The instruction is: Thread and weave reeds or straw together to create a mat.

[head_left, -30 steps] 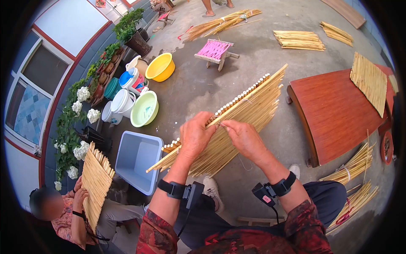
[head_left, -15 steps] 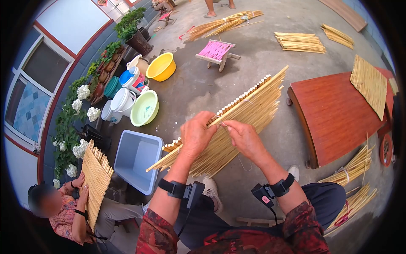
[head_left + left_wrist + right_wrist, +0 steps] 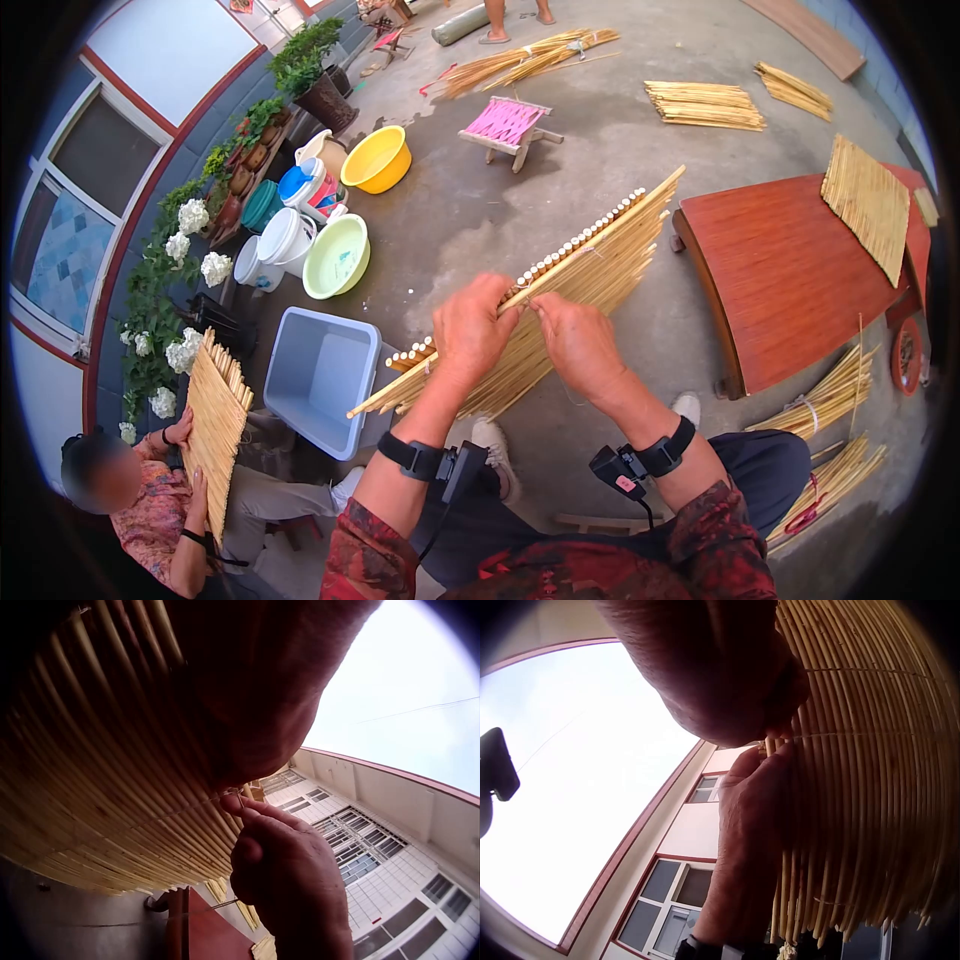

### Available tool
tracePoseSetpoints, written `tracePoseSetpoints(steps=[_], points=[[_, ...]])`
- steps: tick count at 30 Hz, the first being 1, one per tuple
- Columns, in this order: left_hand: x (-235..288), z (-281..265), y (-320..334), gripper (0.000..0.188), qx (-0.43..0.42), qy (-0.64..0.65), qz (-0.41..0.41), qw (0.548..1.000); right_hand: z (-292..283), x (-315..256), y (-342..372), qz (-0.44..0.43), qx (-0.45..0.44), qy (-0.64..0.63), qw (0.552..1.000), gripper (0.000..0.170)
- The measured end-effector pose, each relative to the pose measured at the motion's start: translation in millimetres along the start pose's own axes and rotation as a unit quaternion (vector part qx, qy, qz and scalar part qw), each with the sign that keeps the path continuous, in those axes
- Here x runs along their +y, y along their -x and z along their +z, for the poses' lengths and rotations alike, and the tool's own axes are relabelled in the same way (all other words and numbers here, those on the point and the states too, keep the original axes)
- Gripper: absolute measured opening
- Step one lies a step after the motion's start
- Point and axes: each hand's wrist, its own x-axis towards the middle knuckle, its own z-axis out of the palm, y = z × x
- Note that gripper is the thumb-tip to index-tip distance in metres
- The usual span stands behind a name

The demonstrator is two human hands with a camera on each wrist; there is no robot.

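A mat of straw-coloured stalks (image 3: 610, 275), bound by rows of thread, slants across my lap. At the middle of its upper edge my left hand (image 3: 468, 325) grips the outermost stalk and the mat. My right hand (image 3: 582, 345) is close beside it, pinching a thin thread at that edge. In the left wrist view, the thread (image 3: 150, 921) trails off below the right hand (image 3: 292, 862), and a stitched line crosses the stalks (image 3: 135, 787). The right wrist view has the left hand (image 3: 746, 814) holding the mat edge, with further binding rows on the stalks (image 3: 862, 735).
Left of me stand a grey-blue tub (image 3: 325, 370), basins (image 3: 337, 257) and buckets. A seated person (image 3: 150, 520) holds another mat (image 3: 215, 420). On the right are a red-brown low table (image 3: 790, 280) with a mat on it, and stalk bundles (image 3: 830, 480). A pink stool (image 3: 507, 125) stands ahead.
My right hand has rolled over and moved nearer the left, its knuckles now turned up. The left hand keeps its grip on the mat. A grey cylinder has come into view by the standing person's feet.
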Motion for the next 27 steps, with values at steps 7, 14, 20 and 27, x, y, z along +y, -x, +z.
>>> tracePoseSetpoints(steps=[7,14,20,27], points=[[6,7,11,0.023,0.021,-0.013,0.025,0.999,-8,-2,10,-0.002,-0.014,0.013,1.0,0.015],[16,9,18,0.021,0.028,-0.008,0.038,0.999,-30,-5,21,0.1,-0.056,-0.12,0.986,0.022],[15,11,18,0.023,0.017,-0.015,0.028,0.999,-30,7,33,0.11,-0.029,-0.203,0.973,0.016],[14,13,20,0.023,0.022,-0.013,0.029,0.999,-35,9,42,0.086,-0.019,-0.118,0.989,0.016]])
